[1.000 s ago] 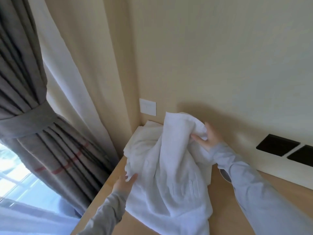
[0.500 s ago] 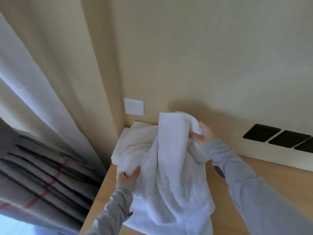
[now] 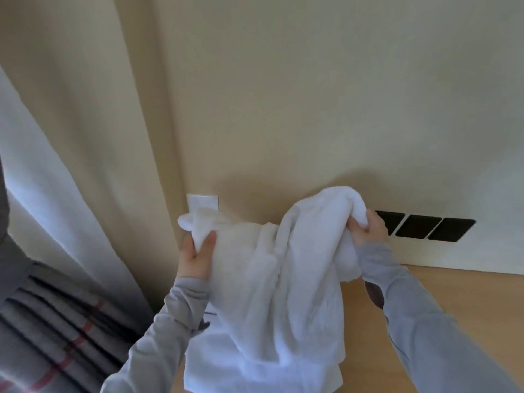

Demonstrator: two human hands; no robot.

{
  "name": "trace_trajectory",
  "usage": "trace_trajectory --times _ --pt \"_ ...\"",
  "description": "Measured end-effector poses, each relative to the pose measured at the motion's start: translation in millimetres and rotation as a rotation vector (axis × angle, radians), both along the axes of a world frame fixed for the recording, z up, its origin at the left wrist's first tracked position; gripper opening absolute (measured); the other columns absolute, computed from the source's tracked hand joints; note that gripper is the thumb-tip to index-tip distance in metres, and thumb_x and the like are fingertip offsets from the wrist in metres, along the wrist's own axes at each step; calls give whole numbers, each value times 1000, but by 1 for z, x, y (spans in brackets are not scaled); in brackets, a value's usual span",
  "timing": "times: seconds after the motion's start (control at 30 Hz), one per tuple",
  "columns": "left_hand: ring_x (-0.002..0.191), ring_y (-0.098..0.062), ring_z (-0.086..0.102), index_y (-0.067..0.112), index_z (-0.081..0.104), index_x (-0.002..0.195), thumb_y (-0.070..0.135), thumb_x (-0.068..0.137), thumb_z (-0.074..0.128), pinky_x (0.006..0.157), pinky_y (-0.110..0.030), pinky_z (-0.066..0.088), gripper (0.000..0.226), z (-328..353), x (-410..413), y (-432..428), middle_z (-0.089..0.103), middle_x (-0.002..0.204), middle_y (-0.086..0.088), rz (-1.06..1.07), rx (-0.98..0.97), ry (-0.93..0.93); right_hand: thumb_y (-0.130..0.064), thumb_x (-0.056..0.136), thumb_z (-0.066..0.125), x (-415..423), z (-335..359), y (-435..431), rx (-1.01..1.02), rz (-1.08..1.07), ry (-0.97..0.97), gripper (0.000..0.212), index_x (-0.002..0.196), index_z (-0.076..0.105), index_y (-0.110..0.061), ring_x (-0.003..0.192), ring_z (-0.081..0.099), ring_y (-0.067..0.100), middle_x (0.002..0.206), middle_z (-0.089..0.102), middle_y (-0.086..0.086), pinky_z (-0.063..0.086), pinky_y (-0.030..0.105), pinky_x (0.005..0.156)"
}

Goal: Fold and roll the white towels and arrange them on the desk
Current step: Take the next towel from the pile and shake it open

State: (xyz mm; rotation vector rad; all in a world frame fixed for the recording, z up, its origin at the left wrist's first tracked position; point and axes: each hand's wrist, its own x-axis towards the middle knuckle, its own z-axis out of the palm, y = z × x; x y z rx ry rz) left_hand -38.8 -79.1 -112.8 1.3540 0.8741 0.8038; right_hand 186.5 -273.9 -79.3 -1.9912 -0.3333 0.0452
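Note:
A crumpled white towel [image 3: 286, 285] hangs lifted over the left end of the wooden desk [image 3: 442, 302]. My left hand [image 3: 197, 256] grips one bunched corner of it at the left. My right hand [image 3: 367, 231] grips another bunched part higher at the right, near the wall. The towel sags between both hands and its lower part drapes down to the desk edge. More white cloth [image 3: 221, 364] lies beneath it; whether that is a second towel I cannot tell.
The cream wall stands right behind the towel, with a white wall plate [image 3: 202, 202] and a row of black sockets [image 3: 425, 229] just above the desk. A white sheer and a grey striped curtain [image 3: 51, 330] hang at the left beside the desk.
Both hands have raised the towel off the desk and moved apart. My left hand went from resting on the cloth to gripping a corner. The view has shifted right.

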Motion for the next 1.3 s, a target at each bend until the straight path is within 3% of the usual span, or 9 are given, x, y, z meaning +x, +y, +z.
trace_trajectory --times 0.1,0.33,0.4,0.5,0.67,0.8,0.97,1.13,1.3 --pt "87 -19 57 37 50 81 26 93 54 81 -34 44 17 39 14 -5 60 87 3 9 19 -117 -21 85 62 5 29 -36 91 -75 -28 10 88 56 -14 82 54 24 87 59 10 42 34 76" --pt "86 -11 58 31 54 90 31 88 59 81 -28 45 6 90 66 -45 60 88 10 -73 154 -358 -15 84 61 11 97 -128 141 -156 -168 10 76 55 -17 72 47 21 78 55 8 41 33 70" --pt "82 -3 57 30 53 89 36 82 56 76 -20 46 10 99 83 -68 58 86 12 -98 219 -396 -17 82 61 15 113 -157 87 -179 -207 6 84 59 -12 73 47 21 80 57 9 40 30 70" --pt "70 14 54 29 51 87 35 82 53 65 -4 42 8 102 106 -104 55 82 15 -138 262 -436 -33 69 58 22 129 -199 -2 -217 -249 31 87 60 -7 73 46 20 79 57 15 37 29 65" --pt "67 15 53 14 50 99 34 79 51 64 -3 41 29 89 146 -166 53 83 12 -213 209 -450 -24 81 63 50 122 -269 -135 -258 -232 11 84 59 -14 75 48 25 79 56 8 38 30 65" --pt "68 11 53 27 50 87 35 79 52 66 -7 44 12 76 177 -225 53 81 11 -239 185 -410 -17 83 62 86 98 -319 -180 -249 -203 5 88 62 -16 79 53 29 85 62 13 38 30 64" --pt "74 5 55 34 49 84 38 78 53 70 -14 46 8 51 207 -301 53 81 11 -147 140 -354 -12 84 63 151 81 -388 -262 -121 -146 19 102 65 -5 100 58 38 103 65 21 46 40 86" --pt "76 15 54 36 50 90 28 86 52 70 -3 43 10 21 223 -367 54 89 14 41 204 -329 -17 83 68 236 89 -441 -416 72 -13 30 112 61 -16 102 55 20 118 61 8 38 26 85" --pt "94 7 55 30 52 112 30 88 52 83 -8 41 24 -24 228 -402 57 104 19 243 201 -203 -25 83 69 324 69 -424 -866 218 36 56 133 47 -14 119 49 26 135 50 7 37 30 89"
